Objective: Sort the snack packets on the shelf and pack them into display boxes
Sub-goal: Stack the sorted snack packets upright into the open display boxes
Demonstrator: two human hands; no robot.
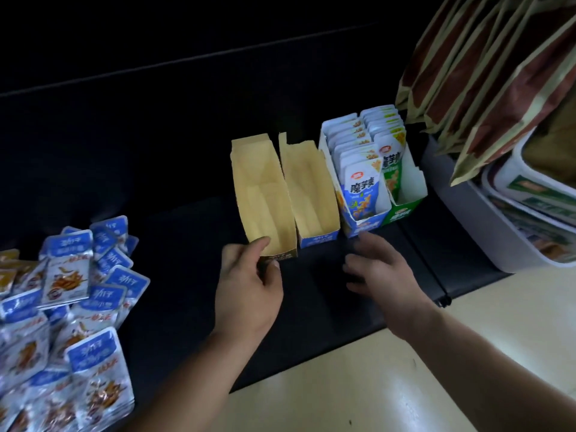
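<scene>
Two empty cardboard display boxes stand side by side on the dark shelf (174,232). My left hand (249,282) grips the front end of the left empty box (263,194), thumb on its rim. The second empty box (310,188) has a blue front. To its right, a blue box (361,185) and a green box (402,169) are packed with upright packets. My right hand (380,269) hovers over the shelf in front of the blue box, fingers spread, holding nothing. A loose pile of blue-and-silver snack packets (71,307) lies at the left.
Brown and tan bags (486,73) hang at the upper right above stacked white tubs (530,194) on a grey bin (467,213). A few yellow packets (7,269) lie at the far left edge. Pale floor (358,385) shows below the shelf's front edge.
</scene>
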